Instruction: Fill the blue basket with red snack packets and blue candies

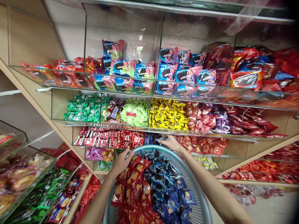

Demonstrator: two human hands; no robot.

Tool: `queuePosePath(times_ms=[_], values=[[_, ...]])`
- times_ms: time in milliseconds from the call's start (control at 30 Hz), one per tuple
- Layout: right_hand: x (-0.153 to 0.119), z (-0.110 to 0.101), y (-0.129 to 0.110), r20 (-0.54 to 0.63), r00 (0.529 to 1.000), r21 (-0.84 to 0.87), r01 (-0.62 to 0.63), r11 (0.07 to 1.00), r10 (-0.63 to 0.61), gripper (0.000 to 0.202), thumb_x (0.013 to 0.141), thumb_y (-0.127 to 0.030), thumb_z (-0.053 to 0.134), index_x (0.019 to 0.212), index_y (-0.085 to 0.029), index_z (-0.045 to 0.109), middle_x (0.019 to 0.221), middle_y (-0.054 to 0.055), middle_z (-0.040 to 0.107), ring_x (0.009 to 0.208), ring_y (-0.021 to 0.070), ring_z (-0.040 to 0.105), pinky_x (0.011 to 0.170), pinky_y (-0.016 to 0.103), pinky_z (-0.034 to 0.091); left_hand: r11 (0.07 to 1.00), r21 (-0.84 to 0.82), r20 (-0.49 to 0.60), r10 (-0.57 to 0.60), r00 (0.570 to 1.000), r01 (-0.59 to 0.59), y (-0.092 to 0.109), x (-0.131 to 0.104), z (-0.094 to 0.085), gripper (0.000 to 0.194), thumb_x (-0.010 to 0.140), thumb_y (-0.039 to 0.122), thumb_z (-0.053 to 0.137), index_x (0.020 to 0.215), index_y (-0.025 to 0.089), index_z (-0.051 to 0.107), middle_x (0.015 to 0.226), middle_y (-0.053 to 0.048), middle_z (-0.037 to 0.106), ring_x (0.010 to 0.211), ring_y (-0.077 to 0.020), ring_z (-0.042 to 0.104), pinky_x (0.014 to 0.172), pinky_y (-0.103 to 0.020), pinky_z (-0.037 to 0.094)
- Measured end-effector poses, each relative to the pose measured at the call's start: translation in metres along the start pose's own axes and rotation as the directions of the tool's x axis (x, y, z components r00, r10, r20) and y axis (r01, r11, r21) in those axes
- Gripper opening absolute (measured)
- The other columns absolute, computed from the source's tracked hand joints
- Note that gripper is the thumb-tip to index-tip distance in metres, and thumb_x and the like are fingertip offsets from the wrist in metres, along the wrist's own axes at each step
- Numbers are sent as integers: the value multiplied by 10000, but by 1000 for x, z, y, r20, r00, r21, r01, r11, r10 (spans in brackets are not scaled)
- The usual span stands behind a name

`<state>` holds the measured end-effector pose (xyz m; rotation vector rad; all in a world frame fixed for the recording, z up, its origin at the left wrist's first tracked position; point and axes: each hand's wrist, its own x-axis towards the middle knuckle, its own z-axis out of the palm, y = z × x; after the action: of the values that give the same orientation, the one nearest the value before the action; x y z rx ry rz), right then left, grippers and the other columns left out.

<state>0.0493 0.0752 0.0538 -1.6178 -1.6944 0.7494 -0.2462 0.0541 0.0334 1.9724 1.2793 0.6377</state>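
Note:
A blue-grey plastic basket [198, 186] full of small wrapped packets stands in front of me. My left hand [122, 160] is closed on its far left rim. Red packets with orange-slice pictures [137, 169] lie in the basket's left half. Black-and-blue packets [161, 166] and dark blue packets [173, 202] fill the right. Beyond the far rim, my right hand [172, 143] is at a low shelf compartment, its fingers bent around a dark blue packet [161, 138]. More dark blue packets [150, 138] lie just left of it, partly hidden by the rim.
Glass-fronted shelves [121, 124] rise ahead, with yellow sweets [168, 115], green sweets [85, 107] and blue-pink biscuit packs [122, 68]. Red-and-white packets [95, 137] lie left of the basket. Slanted wooden panels [35, 93] flank the shelves. Further bins [46, 183] stand at the lower left.

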Motion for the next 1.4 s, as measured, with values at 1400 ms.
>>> queuePosePath(times_ms=[1400], values=[[-104, 11, -48, -216, 975, 208, -6, 978, 52, 354, 811, -473, 350, 778, -176, 540, 733, 12, 564, 699, 142, 508, 636, 241, 399, 999, 33, -20, 24, 1000, -24, -3, 1, 2, 330, 808, 495, 276, 716, 214, 423, 599, 43, 440, 514, -109, 430, 499, -197, 293]])
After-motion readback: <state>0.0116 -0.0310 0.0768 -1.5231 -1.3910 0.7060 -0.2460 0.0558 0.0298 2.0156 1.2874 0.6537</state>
